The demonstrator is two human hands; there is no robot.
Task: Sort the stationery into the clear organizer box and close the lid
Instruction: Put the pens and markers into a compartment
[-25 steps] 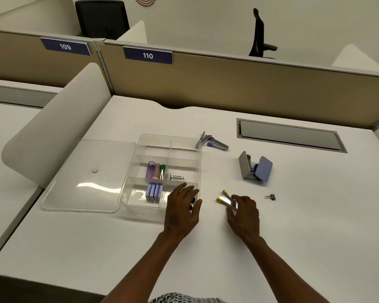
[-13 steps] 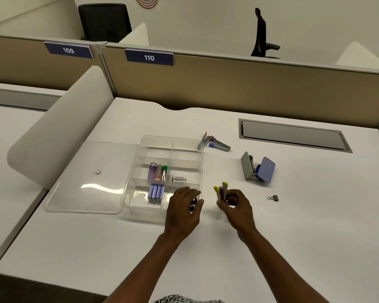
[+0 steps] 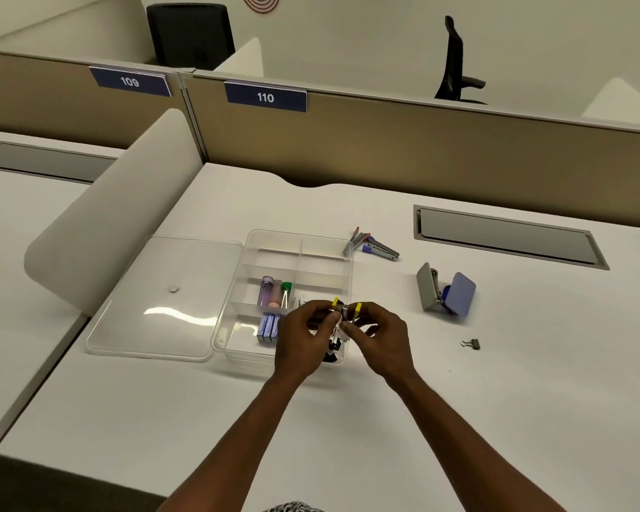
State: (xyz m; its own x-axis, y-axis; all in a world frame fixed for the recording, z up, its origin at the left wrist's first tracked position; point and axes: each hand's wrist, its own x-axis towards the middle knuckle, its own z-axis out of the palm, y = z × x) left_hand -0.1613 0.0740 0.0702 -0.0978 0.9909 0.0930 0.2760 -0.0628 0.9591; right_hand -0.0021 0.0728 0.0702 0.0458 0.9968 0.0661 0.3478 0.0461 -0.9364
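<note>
Yellow tips are showing on the small metal tool (image 3: 345, 311) you are pinching between both hands, its long axis running roughly left to right, one tip by your left hand (image 3: 308, 336) and one by your right hand (image 3: 379, 336). Both hands are curling their fingertips around it, just above the near right corner of the clear box (image 3: 252, 241). Inside the box, a purple tube (image 3: 266, 290) and a green-capped piece (image 3: 285, 292) are lying in a middle compartment with their long axes pointing away from you, and blue packs (image 3: 268, 328) are sitting in the near one. Your left hand is hiding most of the near right compartment. The lid (image 3: 163, 301) is lying open flat to the left. Beyond the box, pens (image 3: 356, 241) and a stapler (image 3: 380, 249) are lying on the desk (image 3: 496, 400); to the right, an open grey case (image 3: 445, 293) and a binder clip (image 3: 471, 343).
</note>
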